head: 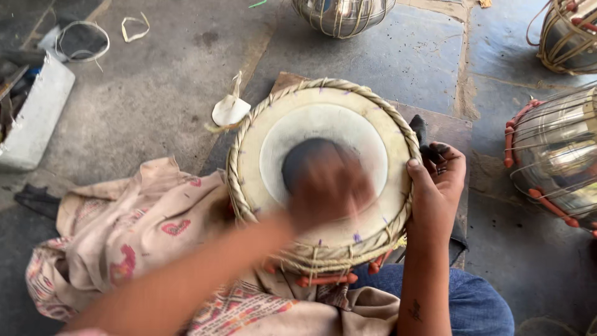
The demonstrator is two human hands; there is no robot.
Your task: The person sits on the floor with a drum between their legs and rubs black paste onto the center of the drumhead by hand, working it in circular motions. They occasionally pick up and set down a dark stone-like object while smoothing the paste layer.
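A round hand drum [323, 124] with a pale skin head, a dark centre patch and a braided rim rests on my lap. My left hand [328, 186] is motion-blurred over the dark patch at the middle of the head; whether it holds something is unclear. My right hand [437, 186] grips the drum's right rim, thumb on top of the braid, fingers down the side.
A pinkish patterned cloth [124, 230] lies under the drum at left. Metal-bodied drums stand at right [553, 155], top right [569, 34] and top centre [342, 14]. A white scrap [230, 111] lies beside the rim. A white tray [34, 118] sits far left on the stone floor.
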